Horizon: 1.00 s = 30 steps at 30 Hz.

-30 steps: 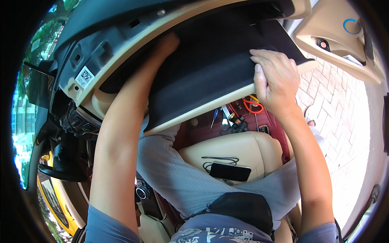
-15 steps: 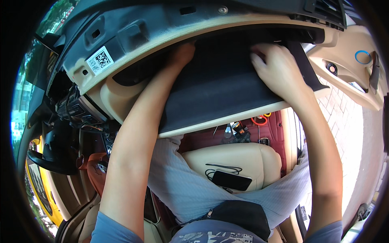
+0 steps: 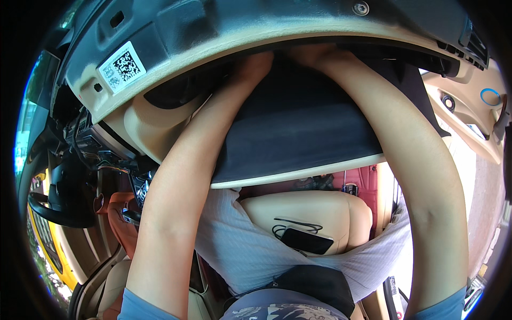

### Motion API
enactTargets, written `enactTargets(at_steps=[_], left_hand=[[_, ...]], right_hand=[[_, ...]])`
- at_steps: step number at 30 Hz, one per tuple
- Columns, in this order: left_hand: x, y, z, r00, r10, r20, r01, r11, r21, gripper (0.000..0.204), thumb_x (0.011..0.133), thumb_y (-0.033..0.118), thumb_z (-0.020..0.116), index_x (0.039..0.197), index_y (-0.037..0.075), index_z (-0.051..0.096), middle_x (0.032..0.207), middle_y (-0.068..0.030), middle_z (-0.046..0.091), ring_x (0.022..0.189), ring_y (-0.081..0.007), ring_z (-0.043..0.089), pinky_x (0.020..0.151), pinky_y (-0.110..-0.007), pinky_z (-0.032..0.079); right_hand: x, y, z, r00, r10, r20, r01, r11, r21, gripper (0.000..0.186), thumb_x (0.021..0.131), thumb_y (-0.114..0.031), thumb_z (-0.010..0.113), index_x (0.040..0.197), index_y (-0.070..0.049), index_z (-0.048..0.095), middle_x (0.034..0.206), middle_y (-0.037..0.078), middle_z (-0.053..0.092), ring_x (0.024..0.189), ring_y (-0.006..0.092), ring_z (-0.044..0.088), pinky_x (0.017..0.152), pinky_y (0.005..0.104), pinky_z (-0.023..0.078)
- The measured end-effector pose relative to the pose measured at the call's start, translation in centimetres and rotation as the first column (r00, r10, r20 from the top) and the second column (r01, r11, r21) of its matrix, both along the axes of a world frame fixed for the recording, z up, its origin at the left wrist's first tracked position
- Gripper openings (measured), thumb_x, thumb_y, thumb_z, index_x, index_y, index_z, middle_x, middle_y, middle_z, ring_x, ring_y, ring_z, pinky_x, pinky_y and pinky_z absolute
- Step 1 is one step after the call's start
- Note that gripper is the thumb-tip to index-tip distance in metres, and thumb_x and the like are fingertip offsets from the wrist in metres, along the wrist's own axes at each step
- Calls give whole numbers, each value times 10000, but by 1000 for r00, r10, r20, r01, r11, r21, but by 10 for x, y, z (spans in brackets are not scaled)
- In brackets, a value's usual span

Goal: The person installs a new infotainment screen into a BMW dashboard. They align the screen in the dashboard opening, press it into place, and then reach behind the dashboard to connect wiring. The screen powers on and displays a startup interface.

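An open glove box (image 3: 298, 128), dark inside with a beige edge, hangs down from the beige-trimmed dashboard (image 3: 229, 41) in front of me. My left hand (image 3: 258, 65) reaches into the gap beneath the dashboard's rim, at the back of the glove box. Close to its right, my right hand (image 3: 314, 54) reaches into the same gap. The rim and shadow hide the fingers of both hands, so what they touch or hold does not show. Both forearms pass over the glove box, one toward each side.
A phone (image 3: 307, 240) and a black cable (image 3: 290, 226) lie on the beige seat between my legs. Below the glove box, tools (image 3: 349, 189) rest on the red floor mat. The steering wheel (image 3: 53, 210) is at left; the open door (image 3: 469, 114) stands at right.
My right hand has moved left and deeper under the dashboard rim, beside my left hand. The view has shifted closer to the dashboard, and the red-handled tool below is now hidden.
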State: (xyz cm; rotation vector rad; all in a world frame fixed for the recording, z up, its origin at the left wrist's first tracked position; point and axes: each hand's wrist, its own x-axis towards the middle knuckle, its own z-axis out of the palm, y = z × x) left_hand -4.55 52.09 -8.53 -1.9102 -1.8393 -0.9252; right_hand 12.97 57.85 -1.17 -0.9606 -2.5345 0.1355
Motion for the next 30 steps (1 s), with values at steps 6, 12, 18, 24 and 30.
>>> enactTargets(at_steps=[6, 12, 18, 24, 30], left_hand=[[4, -4, 23, 970, 161, -180, -120, 967, 223, 263, 989, 270, 623, 1153, 76, 692, 1009, -131, 746, 925, -331, 710, 745, -446, 548], [33, -22, 72, 402, 186, 896, 273, 910, -312, 301, 1052, 254, 495, 1278, 107, 628, 1159, -59, 749, 877, -136, 711, 654, -264, 436], [24, -15, 66, 211, 164, 964, 376, 896, -235, 262, 1016, 291, 623, 1227, 140, 648, 1104, -33, 744, 860, -138, 717, 623, -239, 366], [27, -12, 72, 189, 204, 961, 324, 910, -257, 255, 964, 281, 722, 1179, 153, 670, 1078, -13, 741, 829, -140, 729, 572, -237, 351], [28, -10, 73, 214, 215, 953, 342, 897, -279, 272, 964, 296, 727, 1189, 157, 666, 1096, -11, 742, 847, -146, 739, 571, -235, 366]], right_hand=[[8, 19, -6, 949, 88, -302, -122, 988, -96, 383, 996, -308, 592, 1299, -78, 630, 1326, 169, 622, 1232, 307, 571, 1050, 421, 480], [15, 35, -22, 822, 134, -553, -341, 894, -290, 302, 1027, -263, 557, 1245, -72, 640, 1257, 154, 641, 1157, 268, 582, 1014, 396, 488], [10, 32, -33, 753, 147, -641, -415, 863, -290, 240, 1058, -218, 522, 1191, -65, 650, 1189, 138, 660, 1081, 229, 593, 977, 371, 495], [7, 39, -48, 775, 198, -601, -369, 913, -175, 224, 1083, -204, 496, 1158, -65, 654, 1150, 120, 669, 1029, 196, 595, 958, 355, 499], [-7, 66, -76, 494, -14, -869, -777, 442, -449, 217, 1092, -215, 482, 1138, -88, 652, 1125, 99, 665, 1005, 163, 597, 940, 341, 507]])
